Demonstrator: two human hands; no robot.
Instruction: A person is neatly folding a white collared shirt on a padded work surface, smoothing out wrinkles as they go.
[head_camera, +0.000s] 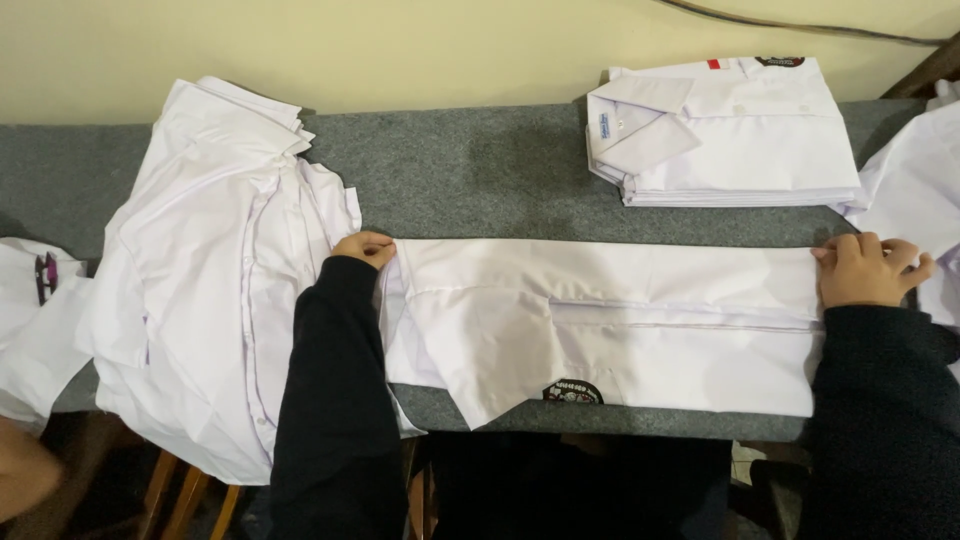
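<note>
Pinning a folded white shirt (610, 330) flat on the grey table (460, 170)

Left hand (364, 248) pinches its left end — right hand (872, 270), fingers curled, presses the right end; both dark-sleeved arms reach forward.

Two bare hands, left hand (364, 247) and right hand (870, 270), no rings, watch or gloves visible. Both arms in long black sleeves reaching the wrists; fabric plain, slightly fuzzy knit-like texture, no logos or stripes. Cuffs snug. Dark clothing on the torch below, details unclear.
</note>
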